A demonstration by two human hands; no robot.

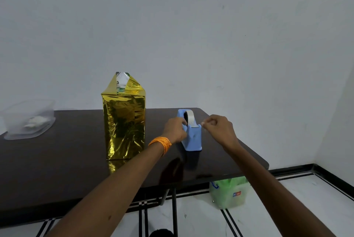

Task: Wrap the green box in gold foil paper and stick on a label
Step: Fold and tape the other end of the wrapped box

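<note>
The box (124, 122) stands upright on the dark table (57, 160), covered in gold foil, with its top flaps folded up to a peak where a silver underside shows. To its right sits a blue tape dispenser (192, 137) holding a clear tape roll. My left hand (175, 130) grips the dispenser's left side. Just right of the cutter, my right hand (218, 128) pinches the end of a clear tape strip (203, 124).
A clear plastic container (28, 120) with white bits inside sits at the table's far left. A green and white plastic bag (229, 192) lies on the tiled floor under the table's right corner. A white wall stands behind.
</note>
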